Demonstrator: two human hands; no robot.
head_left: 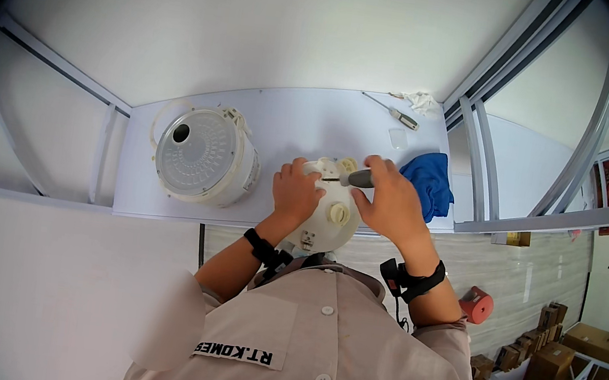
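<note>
A white, rounded plastic part (321,227) with yellowish round fittings lies at the table's front edge, close to my body. My left hand (296,192) is closed on its left side, thumb and fingertips near the top. In my right hand (396,210) is a grey-handled screwdriver (359,178), held nearly level across the part. Its shaft points left toward my left fingertips. Whether the tip sits in a screw is too small to tell. One yellowish round fitting (339,213) stands up between my hands.
A white, bucket-shaped appliance (198,153) with a perforated round top stands on the left of the table (284,110). Right of my hand lies a blue cloth (428,185). Farther back are a second screwdriver (399,115) and a crumpled white cloth (421,102). Metal frames flank the table.
</note>
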